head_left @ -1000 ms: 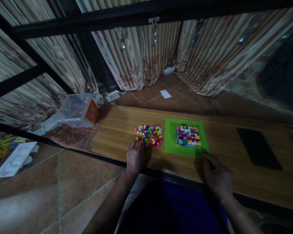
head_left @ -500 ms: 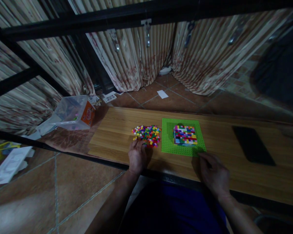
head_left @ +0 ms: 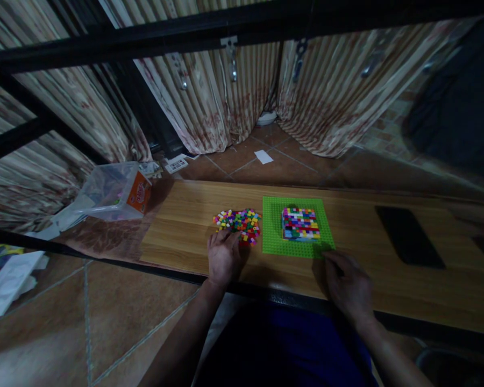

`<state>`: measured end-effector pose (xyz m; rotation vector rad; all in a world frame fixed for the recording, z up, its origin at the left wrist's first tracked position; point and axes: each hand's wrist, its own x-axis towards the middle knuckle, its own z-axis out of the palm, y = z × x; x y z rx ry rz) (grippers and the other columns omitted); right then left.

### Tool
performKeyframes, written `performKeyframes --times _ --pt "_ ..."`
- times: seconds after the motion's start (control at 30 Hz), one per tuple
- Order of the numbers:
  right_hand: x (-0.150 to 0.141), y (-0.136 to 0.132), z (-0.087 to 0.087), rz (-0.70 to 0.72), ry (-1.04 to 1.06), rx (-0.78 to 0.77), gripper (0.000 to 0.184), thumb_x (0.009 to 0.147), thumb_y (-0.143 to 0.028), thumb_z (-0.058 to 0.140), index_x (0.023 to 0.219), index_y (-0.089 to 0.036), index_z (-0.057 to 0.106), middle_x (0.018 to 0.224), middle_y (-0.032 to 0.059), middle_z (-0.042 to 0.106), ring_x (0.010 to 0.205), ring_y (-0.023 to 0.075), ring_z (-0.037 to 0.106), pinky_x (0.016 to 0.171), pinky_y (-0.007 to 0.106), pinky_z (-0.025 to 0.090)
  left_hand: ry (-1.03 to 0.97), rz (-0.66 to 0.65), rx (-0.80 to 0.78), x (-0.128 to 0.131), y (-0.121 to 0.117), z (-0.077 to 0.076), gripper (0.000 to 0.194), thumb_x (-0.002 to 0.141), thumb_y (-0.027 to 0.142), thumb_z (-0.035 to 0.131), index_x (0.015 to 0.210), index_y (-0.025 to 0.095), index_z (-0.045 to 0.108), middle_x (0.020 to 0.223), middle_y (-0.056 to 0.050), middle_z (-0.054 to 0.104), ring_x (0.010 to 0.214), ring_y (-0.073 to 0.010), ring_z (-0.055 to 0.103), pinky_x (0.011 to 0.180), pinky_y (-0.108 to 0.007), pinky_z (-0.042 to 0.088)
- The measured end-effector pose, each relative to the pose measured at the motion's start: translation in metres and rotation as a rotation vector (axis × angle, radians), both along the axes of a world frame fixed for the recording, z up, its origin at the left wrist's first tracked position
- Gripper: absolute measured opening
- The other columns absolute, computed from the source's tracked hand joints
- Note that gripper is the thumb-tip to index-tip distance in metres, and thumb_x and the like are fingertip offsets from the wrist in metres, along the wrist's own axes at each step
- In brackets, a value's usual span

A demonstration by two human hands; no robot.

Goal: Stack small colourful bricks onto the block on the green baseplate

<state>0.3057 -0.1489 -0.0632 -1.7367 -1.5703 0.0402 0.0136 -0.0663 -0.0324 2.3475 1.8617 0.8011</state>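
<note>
A loose heap of small coloured toy bricks [head_left: 242,219] lies on the wooden tabletop. My left hand [head_left: 222,257] rests at the heap's near edge, its fingers curled down among the bricks. Whatever is between those fingertips is hidden. To the right lies a green studded baseplate [head_left: 272,242]. A rectangular block of stacked, many-coloured bricks [head_left: 300,224] stands on it. At the baseplate's near right corner is my right hand [head_left: 349,285], with thumb and forefinger closed on the edge. Its other fingers are curled under and partly in shadow.
A dark flat slab [head_left: 409,236] lies on the tabletop [head_left: 177,220] at right. On the floor at left stands a clear plastic box [head_left: 115,193] with an orange label. A black metal bar [head_left: 165,35] crosses above, before striped curtains [head_left: 242,102]. White packaging [head_left: 10,282] lies at far left.
The whole view has shifted slightly, so things appear a little further left. Both hands keep nearly the same places, the left at the heap and the right at the baseplate corner.
</note>
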Motion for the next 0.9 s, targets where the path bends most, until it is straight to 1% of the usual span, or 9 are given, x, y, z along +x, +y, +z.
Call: performKeyframes --times 0.1,0.23,0.3,0.4,0.47,0.53,0.63,0.73,0.9 --pt "-0.001 0.0 0.0 -0.005 0.003 -0.007 0.03 0.093 -0.037 0.048 0.094 -0.018 0.071 0.098 0.012 0.071 0.091 0.0249 0.067 0.085 0.041 0.054 0.001 0.011 0.009 0.0 0.002 -0.001 0.026 0.09 0.021 0.05 0.099 0.024 0.074 0.099 -0.007 0.071 0.093 -0.0241 0.062 0.085 -0.038 0.047" --pt "-0.002 0.001 0.0 -0.014 0.004 -0.014 0.03 0.093 -0.036 0.047 0.093 -0.018 0.071 0.097 0.0115 0.07 0.09 0.0242 0.067 0.084 0.04 0.054 -0.055 -0.007 0.031 0.003 0.008 0.001 0.022 0.091 0.023 0.051 0.097 0.022 0.072 0.097 -0.007 0.072 0.092 -0.0243 0.063 0.088 -0.04 0.048" --pt "-0.002 0.001 -0.001 -0.012 0.009 -0.016 0.029 0.093 -0.035 0.046 0.093 -0.019 0.071 0.098 0.0112 0.07 0.09 0.0238 0.067 0.084 0.04 0.055 -0.146 -0.015 0.023 0.007 0.01 0.008 0.02 0.091 0.022 0.052 0.099 0.02 0.07 0.097 -0.007 0.072 0.092 -0.0231 0.065 0.088 -0.039 0.049" --pt "-0.003 0.002 -0.002 -0.02 0.017 -0.007 0.028 0.093 -0.034 0.047 0.093 -0.019 0.071 0.099 0.0109 0.07 0.091 0.0233 0.067 0.084 0.04 0.055 -0.352 -0.05 -0.017 0.022 0.011 0.022 0.016 0.09 0.019 0.055 0.099 0.019 0.068 0.097 -0.006 0.072 0.091 -0.0196 0.066 0.083 -0.033 0.053" --pt "-0.003 0.002 -0.002 -0.031 0.02 -0.008 0.028 0.093 -0.034 0.047 0.093 -0.02 0.071 0.099 0.0107 0.07 0.091 0.0231 0.067 0.083 0.04 0.055 -0.454 -0.117 -0.041 0.036 0.012 0.032 0.013 0.089 0.017 0.057 0.093 0.02 0.069 0.092 -0.004 0.071 0.09 -0.0178 0.066 0.083 -0.031 0.053" --pt "-0.004 0.002 -0.002 -0.033 0.024 -0.005 0.027 0.093 -0.033 0.048 0.094 -0.02 0.071 0.099 0.0106 0.07 0.091 0.0232 0.067 0.083 0.04 0.055 -0.519 -0.196 -0.074 0.051 0.012 0.037 0.014 0.088 0.014 0.058 0.089 0.02 0.07 0.089 -0.003 0.07 0.088 -0.0165 0.066 0.082 -0.03 0.054" --pt "-0.004 0.002 -0.001 -0.02 0.032 -0.001 0.026 0.093 -0.032 0.048 0.095 -0.019 0.071 0.099 0.0106 0.071 0.091 0.0233 0.067 0.084 0.04 0.055 -0.596 -0.28 -0.093 0.071 0.014 0.036 0.014 0.086 0.011 0.061 0.089 0.02 0.072 0.088 -0.003 0.069 0.087 -0.0154 0.066 0.081 -0.029 0.054" --pt "-0.005 0.003 -0.001 -0.019 0.047 -0.017 0.026 0.093 -0.031 0.048 0.096 -0.019 0.071 0.1 0.0105 0.071 0.092 0.0231 0.067 0.086 0.039 0.054 -0.623 -0.317 -0.087 0.084 0.015 0.032 0.014 0.085 0.01 0.062 0.088 0.019 0.073 0.091 -0.003 0.068 0.087 -0.0146 0.066 0.082 -0.028 0.055" --pt "-0.005 0.003 -0.003 -0.029 0.053 -0.021 0.027 0.093 -0.031 0.047 0.095 -0.019 0.071 0.1 0.0103 0.071 0.094 0.0233 0.066 0.087 0.039 0.053 -0.517 -0.348 -0.136 0.094 0.017 0.03 0.024 0.085 0.007 0.062 0.103 0.021 0.07 0.098 -0.003 0.069 0.094 -0.0165 0.066 0.088 -0.031 0.055"
